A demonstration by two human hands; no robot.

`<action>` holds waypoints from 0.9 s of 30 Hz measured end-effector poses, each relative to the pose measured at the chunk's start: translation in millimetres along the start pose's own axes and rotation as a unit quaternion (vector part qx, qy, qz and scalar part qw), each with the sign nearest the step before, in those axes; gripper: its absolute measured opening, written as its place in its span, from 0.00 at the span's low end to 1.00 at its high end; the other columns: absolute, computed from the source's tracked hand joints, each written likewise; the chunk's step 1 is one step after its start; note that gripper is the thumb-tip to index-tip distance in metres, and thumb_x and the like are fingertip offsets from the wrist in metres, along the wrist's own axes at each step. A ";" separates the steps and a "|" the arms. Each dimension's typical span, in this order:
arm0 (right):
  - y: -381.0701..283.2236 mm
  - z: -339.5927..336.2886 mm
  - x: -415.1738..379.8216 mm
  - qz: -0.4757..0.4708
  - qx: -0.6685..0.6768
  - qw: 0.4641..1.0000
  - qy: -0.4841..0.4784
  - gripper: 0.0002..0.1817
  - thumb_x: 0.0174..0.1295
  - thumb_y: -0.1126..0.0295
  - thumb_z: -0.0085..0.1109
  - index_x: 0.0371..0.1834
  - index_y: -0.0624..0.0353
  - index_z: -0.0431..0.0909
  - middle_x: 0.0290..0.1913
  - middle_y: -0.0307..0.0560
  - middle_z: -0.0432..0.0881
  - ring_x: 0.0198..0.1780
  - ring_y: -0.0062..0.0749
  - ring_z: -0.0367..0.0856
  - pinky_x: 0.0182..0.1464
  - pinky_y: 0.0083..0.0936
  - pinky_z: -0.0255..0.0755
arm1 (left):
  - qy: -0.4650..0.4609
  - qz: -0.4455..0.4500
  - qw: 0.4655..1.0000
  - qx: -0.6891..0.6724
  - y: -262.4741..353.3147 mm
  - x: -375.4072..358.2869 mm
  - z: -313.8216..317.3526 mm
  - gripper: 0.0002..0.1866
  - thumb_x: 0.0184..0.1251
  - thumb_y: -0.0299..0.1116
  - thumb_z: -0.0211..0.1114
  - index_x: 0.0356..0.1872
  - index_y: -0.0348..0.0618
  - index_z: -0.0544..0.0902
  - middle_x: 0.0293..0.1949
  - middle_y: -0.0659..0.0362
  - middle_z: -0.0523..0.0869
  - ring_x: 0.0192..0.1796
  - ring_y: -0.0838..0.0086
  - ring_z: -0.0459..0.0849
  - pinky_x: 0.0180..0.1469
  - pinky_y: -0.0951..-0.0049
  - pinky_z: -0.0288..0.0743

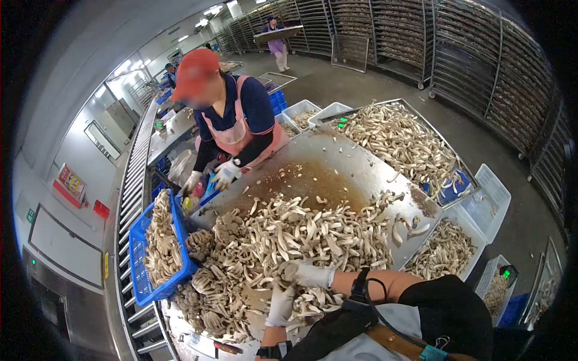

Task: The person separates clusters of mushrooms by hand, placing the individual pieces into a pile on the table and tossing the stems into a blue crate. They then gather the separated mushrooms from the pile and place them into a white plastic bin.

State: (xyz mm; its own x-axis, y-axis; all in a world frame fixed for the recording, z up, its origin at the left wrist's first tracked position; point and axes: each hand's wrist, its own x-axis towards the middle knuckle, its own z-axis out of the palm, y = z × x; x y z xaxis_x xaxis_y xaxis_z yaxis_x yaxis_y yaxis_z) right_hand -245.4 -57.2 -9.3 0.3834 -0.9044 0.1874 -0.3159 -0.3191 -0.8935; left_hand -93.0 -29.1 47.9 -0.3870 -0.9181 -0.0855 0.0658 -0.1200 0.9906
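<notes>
A large heap of grey-brown mushrooms (325, 234) with pale stems covers the metal worktable (337, 159). At its near side, my right hand (313, 275), in a white glove, comes in from the right with its fingers closed around a mushroom (288, 271). My left hand (280, 305), gloved in white too, reaches up from below, its fingers bent against the same mushroom. My fingertips are partly hidden. Uncut mushroom clusters (208, 301) lie left of my hands. Close to the table's front edge is a knife with a reddish handle (227, 348).
A blue basket (185, 231) of mushrooms stands left, by a roller conveyor (124, 240). Across the table works a person in a red cap (195, 69). A loaded tray (400, 141) and white crates (478, 231) line the right. Racks (487, 78) stand behind; another person carries a tray (278, 34).
</notes>
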 end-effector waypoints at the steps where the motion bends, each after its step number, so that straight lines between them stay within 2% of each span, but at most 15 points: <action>1: -7.3 -6.9 0.8 -0.007 0.008 1.000 -0.012 0.12 0.65 0.69 0.56 0.48 0.62 0.78 0.51 0.50 0.80 0.51 0.38 0.78 0.57 0.31 0.70 | 0.032 -0.074 0.987 -0.139 -5.6 -1.0 -3.2 0.16 0.67 0.25 0.61 0.54 0.34 0.71 0.46 0.56 0.82 0.42 0.72 0.83 0.45 0.74 0.80; 3: -49.7 -43.7 4.5 -0.022 0.027 0.999 -0.033 0.14 0.65 0.67 0.56 0.50 0.61 0.77 0.50 0.49 0.80 0.50 0.35 0.78 0.56 0.31 0.71 | 0.067 -0.093 0.981 -0.156 -21.3 3.8 -29.5 0.11 0.70 0.29 0.60 0.49 0.36 0.75 0.38 0.56 0.84 0.35 0.72 0.84 0.37 0.74 0.80; 5: -57.8 -41.9 -0.5 0.075 0.229 0.970 0.015 0.21 0.66 0.66 0.58 0.60 0.61 0.71 0.52 0.51 0.79 0.50 0.33 0.78 0.53 0.28 0.72 | 0.107 -0.147 0.944 -0.275 -22.0 0.0 -33.8 0.08 0.72 0.33 0.59 0.43 0.39 0.78 0.28 0.57 0.83 0.25 0.74 0.80 0.27 0.75 0.77; 6: -17.5 -25.8 5.4 -0.059 0.108 0.992 0.003 0.25 0.67 0.63 0.60 0.63 0.60 0.67 0.52 0.53 0.78 0.52 0.32 0.78 0.52 0.26 0.72 | 0.113 -0.149 0.957 -0.222 -27.1 0.5 -32.8 0.06 0.71 0.27 0.57 0.46 0.42 0.76 0.35 0.59 0.83 0.28 0.75 0.82 0.28 0.77 0.77; 7: -28.5 -19.6 2.7 0.167 0.165 0.970 -0.061 0.33 0.62 0.62 0.64 0.68 0.59 0.63 0.56 0.55 0.76 0.55 0.33 0.77 0.55 0.28 0.71 | 0.055 -0.149 0.958 -0.239 -49.2 -0.7 -38.1 0.12 0.69 0.24 0.56 0.52 0.44 0.74 0.39 0.58 0.83 0.34 0.74 0.83 0.29 0.78 0.77; 8: -20.0 -8.5 2.2 0.169 0.034 0.978 -0.115 0.40 0.57 0.62 0.69 0.71 0.57 0.59 0.57 0.54 0.77 0.56 0.35 0.76 0.58 0.30 0.70 | 0.025 -0.142 0.969 -0.199 -30.2 -9.1 -25.7 0.11 0.65 0.22 0.58 0.48 0.42 0.77 0.45 0.53 0.81 0.44 0.69 0.77 0.39 0.74 0.74; 11: 0.7 9.8 -4.6 0.175 0.305 0.934 -0.061 0.43 0.58 0.72 0.66 0.74 0.55 0.51 0.51 0.48 0.78 0.50 0.30 0.77 0.49 0.26 0.73 | -0.034 -0.127 0.985 -0.115 21.8 -24.6 -8.5 0.09 0.52 0.18 0.64 0.35 0.38 0.87 0.62 0.38 0.75 0.75 0.52 0.57 0.70 0.63 0.66; 13: -17.5 10.4 -3.0 0.218 0.424 0.879 -0.013 0.45 0.60 0.77 0.63 0.76 0.54 0.45 0.45 0.42 0.79 0.44 0.25 0.78 0.41 0.23 0.77 | -0.022 -0.099 0.989 -0.107 20.1 -24.9 -10.4 0.11 0.53 0.19 0.63 0.38 0.38 0.86 0.58 0.42 0.79 0.66 0.54 0.71 0.64 0.64 0.72; 15: -31.1 2.1 1.2 0.202 0.308 0.926 -0.084 0.55 0.57 0.80 0.63 0.78 0.53 0.29 0.48 0.49 0.81 0.45 0.32 0.80 0.51 0.26 0.77 | -0.031 -0.107 0.993 0.034 -11.5 -29.5 -34.7 0.13 0.57 0.21 0.60 0.44 0.37 0.83 0.50 0.48 0.83 0.52 0.61 0.82 0.54 0.68 0.78; 19: -44.3 0.3 15.6 0.148 0.057 0.986 0.057 0.51 0.60 0.65 0.61 0.74 0.73 0.32 0.32 0.51 0.83 0.28 0.35 0.80 0.31 0.32 0.76 | 0.116 -0.062 0.991 0.008 -28.7 -42.9 -57.2 0.16 0.68 0.31 0.58 0.53 0.32 0.77 0.42 0.54 0.84 0.39 0.74 0.85 0.39 0.75 0.82; 20: -20.6 -0.8 14.2 0.204 -0.038 0.977 0.039 0.51 0.61 0.64 0.62 0.71 0.81 0.33 0.30 0.54 0.82 0.29 0.41 0.81 0.29 0.35 0.75 | 0.200 -0.147 0.968 -0.047 -10.9 -52.9 -63.8 0.18 0.69 0.33 0.60 0.53 0.30 0.76 0.42 0.54 0.84 0.40 0.74 0.85 0.40 0.75 0.82; 21: -22.9 -9.5 16.8 0.285 0.036 0.958 -0.007 0.52 0.61 0.64 0.62 0.71 0.82 0.31 0.30 0.57 0.83 0.31 0.45 0.83 0.31 0.35 0.76 | 0.217 -0.168 0.961 -0.016 -17.3 -65.1 -80.9 0.21 0.70 0.37 0.61 0.55 0.30 0.74 0.42 0.54 0.84 0.42 0.71 0.85 0.47 0.73 0.81; 23: -49.2 -21.3 -6.6 0.191 -0.180 0.965 -0.012 0.46 0.62 0.61 0.63 0.73 0.72 0.42 0.44 0.65 0.79 0.41 0.49 0.82 0.44 0.36 0.76 | 0.260 -0.116 0.944 0.167 -22.8 -88.0 -89.5 0.30 0.62 0.37 0.67 0.61 0.31 0.69 0.46 0.49 0.82 0.45 0.67 0.83 0.48 0.69 0.80; 24: -59.4 -19.4 -25.5 0.041 -0.272 0.961 0.029 0.42 0.62 0.62 0.64 0.72 0.69 0.51 0.54 0.68 0.75 0.47 0.49 0.81 0.51 0.33 0.76 | 0.228 -0.119 0.933 0.253 -58.6 -101.9 -105.4 0.40 0.55 0.37 0.72 0.66 0.33 0.62 0.52 0.44 0.77 0.51 0.60 0.81 0.51 0.65 0.79; 27: -62.8 19.7 -73.2 0.169 -0.134 0.899 -0.381 0.30 0.67 0.61 0.57 0.68 0.63 0.62 0.62 0.64 0.71 0.59 0.51 0.76 0.63 0.37 0.68 | 0.066 -0.131 0.802 0.578 -96.8 -117.7 -93.9 0.58 0.38 0.48 0.80 0.71 0.36 0.57 0.63 0.39 0.66 0.64 0.46 0.68 0.65 0.50 0.66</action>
State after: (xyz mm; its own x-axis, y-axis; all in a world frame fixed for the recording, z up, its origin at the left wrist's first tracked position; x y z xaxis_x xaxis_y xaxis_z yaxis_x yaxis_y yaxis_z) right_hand -236.5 34.6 25.0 0.6761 -0.5393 -0.5020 -0.6857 -0.2112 -0.6966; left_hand 32.6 55.2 -47.9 -0.1424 -0.9599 -0.2415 -0.9292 0.0456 0.3667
